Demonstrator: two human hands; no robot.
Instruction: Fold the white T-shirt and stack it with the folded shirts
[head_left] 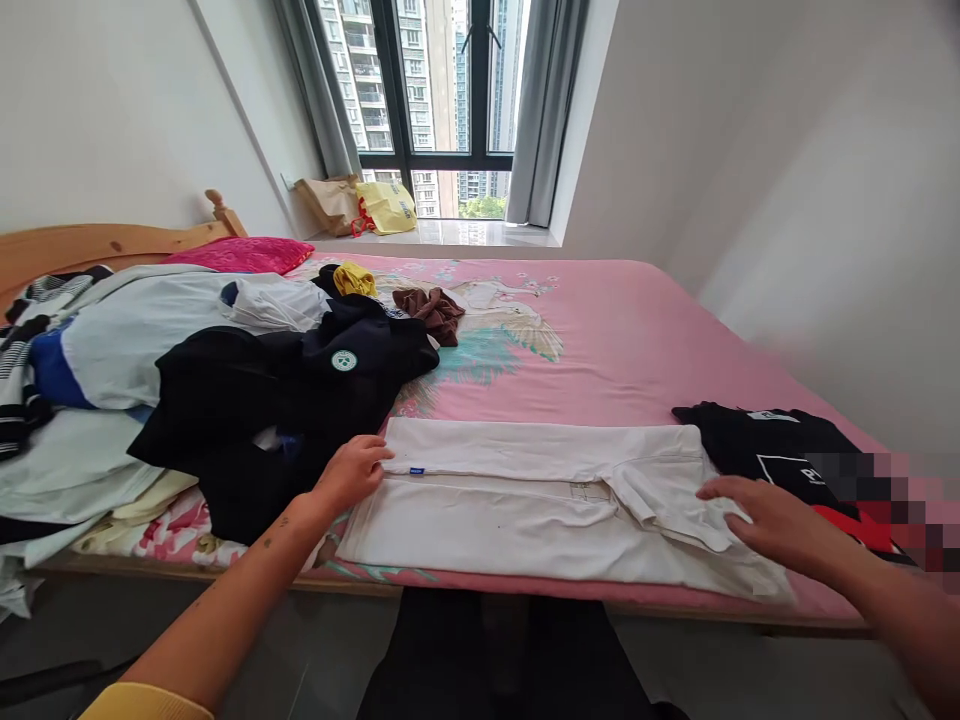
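Note:
A white T-shirt [495,525] lies lengthwise along the bed's near edge, its far side folded over toward me and one sleeve resting on top. A small blue tag shows near its left end. My left hand [354,468] is closed on the shirt's folded left edge, fingers pinched at the cloth. At the shirt's right end, my right hand [757,510] hovers by or touches the sleeve, with fingers stretched out and thumb apart. Just beyond that hand lies a black shirt [780,440] with white and red print, partly blurred out.
A heap of clothes, with a black garment [247,400] on top, covers the bed's left side. Brown cloth [435,312] and yellow cloth [354,280] lie behind it on the pink bedsheet [600,340]. Paper and yellow bags [386,207] stand on the windowsill.

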